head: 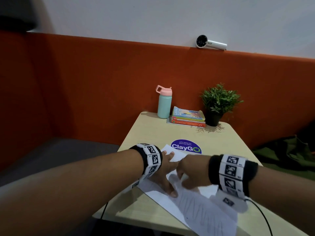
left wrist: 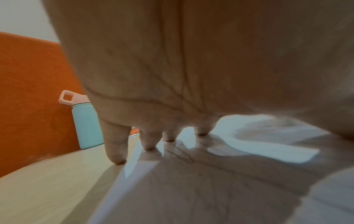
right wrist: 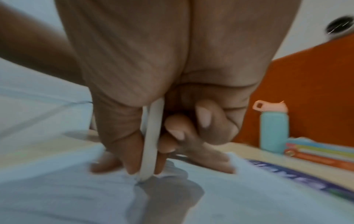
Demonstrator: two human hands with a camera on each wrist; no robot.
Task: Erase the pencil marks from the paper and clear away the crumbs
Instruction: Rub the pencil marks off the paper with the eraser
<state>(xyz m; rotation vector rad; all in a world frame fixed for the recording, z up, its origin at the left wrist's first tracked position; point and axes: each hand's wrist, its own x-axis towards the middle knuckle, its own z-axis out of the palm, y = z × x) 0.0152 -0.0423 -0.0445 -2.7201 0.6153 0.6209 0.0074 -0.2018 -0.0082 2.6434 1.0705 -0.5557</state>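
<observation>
A white sheet of paper [head: 201,210] with faint pencil marks lies on the beige table [head: 230,143]. My left hand [head: 163,171] lies spread on the sheet, its straight fingertips [left wrist: 147,145] pressing the paper [left wrist: 210,189] down. My right hand [head: 192,172] sits just right of it, fingers curled. In the right wrist view the right hand [right wrist: 145,166] pinches a thin white eraser [right wrist: 151,141] between thumb and fingers, with its lower end touching the paper [right wrist: 249,197]. That view is blurred. No crumbs can be made out.
At the table's far end stand a mint bottle with a pink lid [head: 164,103], a stack of books [head: 187,119] and a potted plant [head: 217,104]. A purple ClayGo sticker [head: 186,147] lies beyond the paper. An orange partition [head: 102,82] backs the table; a white handheld fan [head: 210,43] rests on top.
</observation>
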